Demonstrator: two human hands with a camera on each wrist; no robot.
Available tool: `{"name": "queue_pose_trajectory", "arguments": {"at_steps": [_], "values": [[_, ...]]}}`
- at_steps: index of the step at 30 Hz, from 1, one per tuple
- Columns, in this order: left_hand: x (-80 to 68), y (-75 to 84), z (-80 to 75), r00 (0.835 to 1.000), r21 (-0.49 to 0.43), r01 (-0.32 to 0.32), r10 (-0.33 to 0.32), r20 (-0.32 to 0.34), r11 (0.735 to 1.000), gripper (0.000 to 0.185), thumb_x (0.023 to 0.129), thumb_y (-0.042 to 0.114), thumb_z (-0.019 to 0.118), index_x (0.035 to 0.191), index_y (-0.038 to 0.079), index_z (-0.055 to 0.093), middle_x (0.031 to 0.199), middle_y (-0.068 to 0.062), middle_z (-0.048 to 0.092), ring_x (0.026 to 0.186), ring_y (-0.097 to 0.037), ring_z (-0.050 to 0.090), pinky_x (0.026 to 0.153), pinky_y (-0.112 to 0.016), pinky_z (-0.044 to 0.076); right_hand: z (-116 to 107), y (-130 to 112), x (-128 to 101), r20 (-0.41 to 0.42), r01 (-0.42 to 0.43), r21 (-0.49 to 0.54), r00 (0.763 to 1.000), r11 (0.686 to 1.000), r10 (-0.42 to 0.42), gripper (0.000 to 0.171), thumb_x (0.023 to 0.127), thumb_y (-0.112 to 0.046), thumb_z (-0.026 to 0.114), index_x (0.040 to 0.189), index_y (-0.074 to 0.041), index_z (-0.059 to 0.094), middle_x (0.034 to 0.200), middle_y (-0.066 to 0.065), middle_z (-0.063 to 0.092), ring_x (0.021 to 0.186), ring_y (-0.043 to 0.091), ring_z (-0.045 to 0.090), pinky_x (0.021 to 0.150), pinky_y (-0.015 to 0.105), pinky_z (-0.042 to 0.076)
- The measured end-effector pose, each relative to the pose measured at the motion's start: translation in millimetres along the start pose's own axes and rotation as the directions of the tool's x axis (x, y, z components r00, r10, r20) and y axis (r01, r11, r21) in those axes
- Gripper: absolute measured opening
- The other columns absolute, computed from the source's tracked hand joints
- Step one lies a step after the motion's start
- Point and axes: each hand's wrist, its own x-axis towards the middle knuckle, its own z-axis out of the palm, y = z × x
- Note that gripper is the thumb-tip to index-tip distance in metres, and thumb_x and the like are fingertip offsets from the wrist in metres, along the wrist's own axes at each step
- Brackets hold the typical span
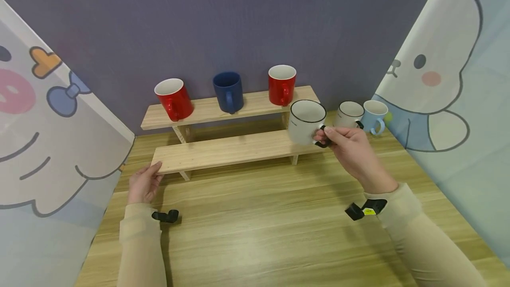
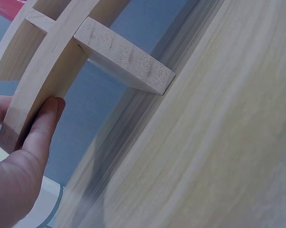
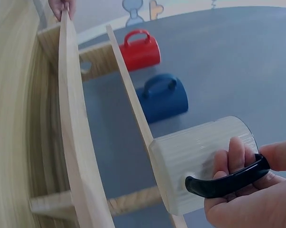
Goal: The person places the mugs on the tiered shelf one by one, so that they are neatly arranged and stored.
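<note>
A two-tier wooden shelf (image 1: pixel 231 152) stands on the table against the dark wall. At the left end of its lower board, my left hand (image 1: pixel 143 185) pinches the wood; in the left wrist view, fingers lie on both faces of the board (image 2: pixel 38 71). My right hand (image 1: pixel 356 152) grips the black handle of a white mug (image 1: pixel 304 125), seen up close in the right wrist view (image 3: pixel 199 156). This mug is upright in front of the shelf's right end. On the upper board sit a red mug (image 1: pixel 181 103), a dark blue mug (image 1: pixel 228 92) and another red mug (image 1: pixel 282 87).
Right of the shelf, a second white mug (image 1: pixel 348 114) with a black handle and a light blue mug (image 1: pixel 373 116) stand on the wooden table (image 1: pixel 255 225). Cartoon-printed panels (image 1: pixel 434 92) flank both sides. Each wrist wears a black strap with a camera.
</note>
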Motion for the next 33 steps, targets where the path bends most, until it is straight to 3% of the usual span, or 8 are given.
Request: {"name": "queue_pose_trajectory", "arguments": {"at_steps": [3,6,13,19,26,30,33], "values": [[-0.5,-0.9,-0.5,1.0,-0.009,-0.003,0.003,0.002,1.0,0.021,0.093,-0.002,0.075,0.105,-0.004,0.059,0.086,-0.009,0.065,0.067,-0.014,0.065,0.065,-0.023,0.058,9.1,5.3,-0.1,0.002,-0.03,-0.027,1.0,0.999,0.03,0.02,0.105,0.001,0.055,0.105,0.017,0.069,0.097,0.015,0.072,0.094,0.02,0.069,0.092,0.029,0.053],[-0.4,-0.8,-0.2,1.0,-0.011,0.0,0.0,0.012,1.0,0.029,0.093,-0.001,0.074,0.114,-0.004,0.054,0.089,-0.009,0.066,0.072,-0.014,0.067,0.07,-0.023,0.059,19.7,11.3,0.2,0.0,-0.062,-0.071,0.998,0.996,0.062,0.021,0.105,0.002,0.054,0.104,0.015,0.07,0.095,0.012,0.072,0.093,0.019,0.069,0.091,0.029,0.053],[0.9,-0.2,1.0,1.0,0.002,0.009,-0.009,0.007,1.0,0.044,0.093,0.001,0.074,0.126,-0.004,0.046,0.093,-0.009,0.066,0.078,-0.014,0.069,0.075,-0.022,0.058,52.6,24.8,5.8,0.004,-0.123,-0.116,0.992,0.986,0.124,0.022,0.105,0.005,0.052,0.11,0.025,0.061,0.094,0.011,0.071,0.091,0.018,0.068,0.089,0.03,0.054],[0.9,-0.1,0.2,1.0,0.0,0.002,-0.002,0.0,1.0,0.033,0.093,0.0,0.075,0.116,-0.004,0.053,0.089,-0.009,0.066,0.073,-0.014,0.067,0.071,-0.023,0.059,87.0,39.5,12.3,0.032,-0.173,-0.125,0.983,0.977,0.178,0.023,0.104,0.005,0.054,0.112,0.026,0.061,0.092,0.01,0.072,0.09,0.017,0.066,0.087,0.03,0.054],[2.5,-0.3,-1.1,1.0,0.02,-0.01,0.01,-0.006,1.0,0.009,0.093,0.0,0.075,0.091,0.0,0.066,0.084,-0.008,0.067,0.069,-0.014,0.067,0.064,-0.023,0.059,133.0,64.9,16.6,0.015,-0.216,-0.16,0.975,0.963,0.221,0.02,0.103,0.001,0.059,0.107,0.018,0.069,0.09,0.014,0.073,0.088,0.017,0.066,0.085,0.033,0.053],[2.1,-0.5,-1.7,1.0,0.02,-0.011,0.011,0.001,1.0,0.008,0.093,-0.001,0.074,0.089,0.0,0.067,0.083,-0.008,0.067,0.068,-0.015,0.067,0.063,-0.023,0.059,159.5,78.9,18.1,0.009,-0.231,-0.155,0.972,0.961,0.235,0.02,0.103,-0.001,0.06,0.105,0.015,0.072,0.091,0.015,0.074,0.09,0.017,0.066,0.091,0.043,0.052],[1.6,-0.5,-1.7,1.0,0.018,-0.009,0.009,-0.006,1.0,0.009,0.093,0.0,0.075,0.09,0.0,0.066,0.082,-0.009,0.067,0.066,-0.015,0.067,0.061,-0.023,0.059,177.2,87.2,18.9,0.004,-0.236,-0.139,0.971,0.962,0.239,0.02,0.103,-0.002,0.061,0.106,0.014,0.072,0.094,0.016,0.074,0.092,0.018,0.068,0.095,0.044,0.051]]}}
